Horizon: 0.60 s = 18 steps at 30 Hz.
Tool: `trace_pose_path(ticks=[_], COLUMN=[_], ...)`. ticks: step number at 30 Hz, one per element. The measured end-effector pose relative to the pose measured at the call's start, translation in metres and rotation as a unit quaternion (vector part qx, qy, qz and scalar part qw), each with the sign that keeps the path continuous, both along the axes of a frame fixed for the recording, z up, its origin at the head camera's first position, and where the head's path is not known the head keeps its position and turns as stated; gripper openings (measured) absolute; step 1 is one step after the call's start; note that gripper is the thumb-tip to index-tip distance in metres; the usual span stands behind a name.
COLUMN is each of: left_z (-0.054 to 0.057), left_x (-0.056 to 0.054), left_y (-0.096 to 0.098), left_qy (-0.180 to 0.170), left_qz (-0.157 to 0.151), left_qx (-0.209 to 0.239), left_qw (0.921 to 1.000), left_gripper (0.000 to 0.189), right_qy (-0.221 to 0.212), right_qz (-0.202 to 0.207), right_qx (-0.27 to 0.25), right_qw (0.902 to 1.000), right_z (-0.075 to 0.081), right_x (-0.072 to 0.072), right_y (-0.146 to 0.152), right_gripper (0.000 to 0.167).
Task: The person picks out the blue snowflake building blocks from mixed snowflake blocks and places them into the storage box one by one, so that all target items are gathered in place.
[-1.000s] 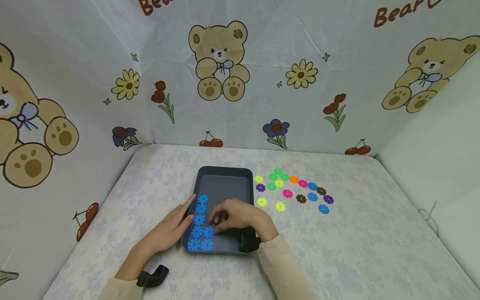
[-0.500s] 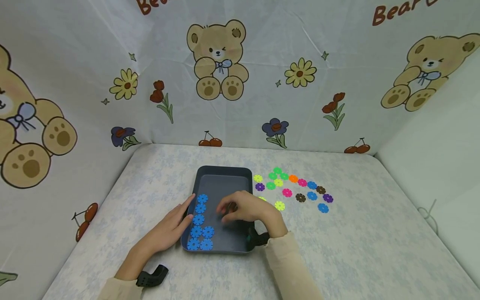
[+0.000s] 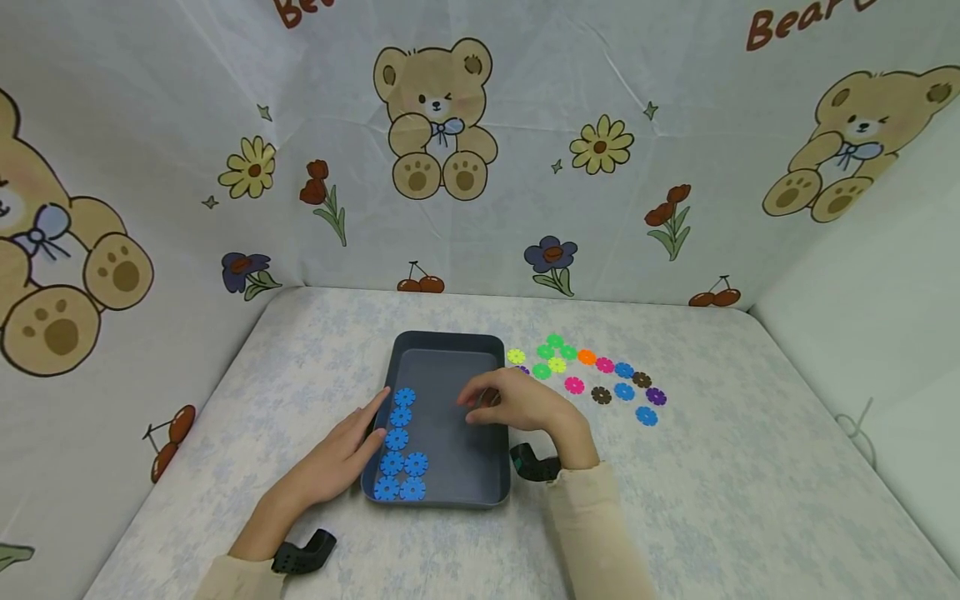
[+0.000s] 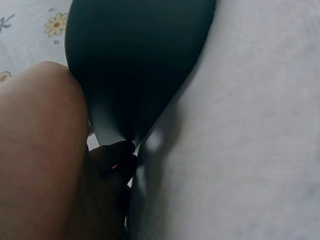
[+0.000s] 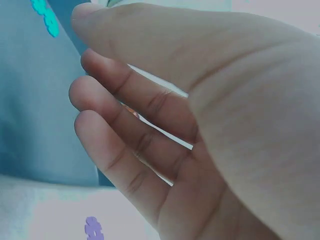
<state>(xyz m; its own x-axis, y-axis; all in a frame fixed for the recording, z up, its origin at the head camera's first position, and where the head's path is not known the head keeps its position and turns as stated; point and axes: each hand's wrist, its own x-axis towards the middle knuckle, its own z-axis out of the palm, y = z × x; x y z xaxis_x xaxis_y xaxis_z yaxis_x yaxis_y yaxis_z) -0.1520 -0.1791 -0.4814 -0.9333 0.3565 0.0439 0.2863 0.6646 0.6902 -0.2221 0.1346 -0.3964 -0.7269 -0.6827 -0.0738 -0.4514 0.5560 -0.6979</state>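
A dark grey tray (image 3: pixel 450 342) lies on the table with several blue notched discs (image 3: pixel 397 439) along its left side, in one long column and a shorter one beside it. My left hand (image 3: pixel 341 454) rests along the tray's left rim, fingers fairly straight; the left wrist view has the tray's dark outer wall (image 4: pixel 140 55) close up. Over the right part of the tray hovers my right hand (image 3: pixel 525 404). Its fingers (image 5: pixel 100 135) are loosely bent, and nothing shows between thumb and fingertips in the right wrist view.
Right of the tray, loose discs in green, yellow, orange, blue and other colours are scattered, among them a pink disc (image 3: pixel 574 385) and a brown disc (image 3: pixel 601 395). A printed bear cloth (image 3: pixel 517 233) hangs behind the table (image 3: pixel 712 500).
My right hand has lifted away from the blue discs and moved right, toward the tray's right rim. My left hand and the blue discs keep their places.
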Motion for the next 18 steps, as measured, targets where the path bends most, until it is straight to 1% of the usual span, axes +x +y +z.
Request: trace_pose_path(ticks=[5,11,18], left_z=[0.0,-0.001,-0.002], left_x=[-0.001,-0.001,-0.002], left_y=[0.0,0.0,-0.001], left_qy=[0.002,0.002,0.003], left_qz=[-0.001,-0.001,-0.003], left_qx=[0.002,0.004,0.004], left_qw=[1.0,1.0,1.0], left_gripper=[0.064,0.064,0.065], right_qy=[0.02,0.056,0.077], right_qz=[-0.013,-0.03,-0.076], right_qx=[-0.009,-0.019,-0.021], right_qw=[0.9997,0.9978,0.9939], right_z=[0.001,0.002,0.005], right_x=[-0.002,-0.004,-0.004], right_y=[0.009,0.019,0.03], right_gripper=[0.023,0.021,0.019])
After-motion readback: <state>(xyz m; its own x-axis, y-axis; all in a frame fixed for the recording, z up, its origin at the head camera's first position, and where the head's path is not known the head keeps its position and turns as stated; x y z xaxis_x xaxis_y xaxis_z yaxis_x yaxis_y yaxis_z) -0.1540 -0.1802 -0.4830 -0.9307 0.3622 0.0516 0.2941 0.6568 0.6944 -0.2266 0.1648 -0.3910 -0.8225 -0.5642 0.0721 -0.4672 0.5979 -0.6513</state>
